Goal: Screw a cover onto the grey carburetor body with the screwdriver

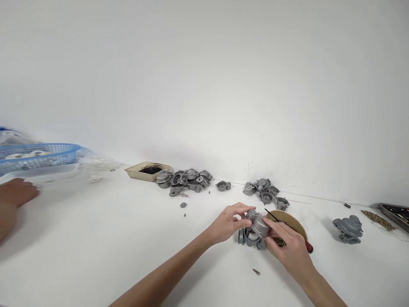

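Much room lay left of the fingers point(244, 223) across the table point(111, 256); the wall point(204, 85) bounded its far side | one bowl point(298, 222) right of them, one screw point(256, 271) nearer the wearer, one grey assembly point(350, 229) farther right | left hand point(228, 224), right hand point(290, 247): fingers narrowly held the grey cover point(260, 228) over the grey body point(241, 237)

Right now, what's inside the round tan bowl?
Many small brass-coloured and dark pieces show in the bowl. The right hand covers some; anything beneath can't be seen.

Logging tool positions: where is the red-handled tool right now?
In the head view, right of centre, the red-handled tool shows across the round bowl, partly hidden by the right hand.
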Demonstrator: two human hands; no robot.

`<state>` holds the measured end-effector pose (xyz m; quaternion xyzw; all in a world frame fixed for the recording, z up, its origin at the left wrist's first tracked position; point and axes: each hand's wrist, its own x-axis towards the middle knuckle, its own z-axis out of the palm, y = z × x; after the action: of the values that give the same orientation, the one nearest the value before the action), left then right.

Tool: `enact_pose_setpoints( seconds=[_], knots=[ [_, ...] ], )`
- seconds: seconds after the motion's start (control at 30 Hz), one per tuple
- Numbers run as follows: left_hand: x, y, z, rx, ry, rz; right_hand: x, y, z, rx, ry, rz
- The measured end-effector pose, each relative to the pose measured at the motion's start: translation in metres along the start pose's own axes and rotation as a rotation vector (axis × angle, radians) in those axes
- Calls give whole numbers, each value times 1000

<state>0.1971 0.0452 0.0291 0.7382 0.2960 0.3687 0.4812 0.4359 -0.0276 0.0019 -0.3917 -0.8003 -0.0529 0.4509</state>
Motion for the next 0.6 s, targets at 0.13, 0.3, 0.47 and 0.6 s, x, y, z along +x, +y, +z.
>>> enact_pose_setpoints(
  seconds=[0.13, 0.3, 0.47, 0.6],
  knots=[
    [4, -10, -2, 22, 15, 22, -2, 6, 2, -81, -34, -42],
    [6, -16, -4, -21, -5, -48, -3, 7, 5, -93, -50, -81],
    [7, -19, -4, -37, 10, -57, -2, 1, 5, -108, -82, -80],
    [8, -21, -5, -42, 14, -65, -3, -2, 8, -108, -83, -72]
  ],
)
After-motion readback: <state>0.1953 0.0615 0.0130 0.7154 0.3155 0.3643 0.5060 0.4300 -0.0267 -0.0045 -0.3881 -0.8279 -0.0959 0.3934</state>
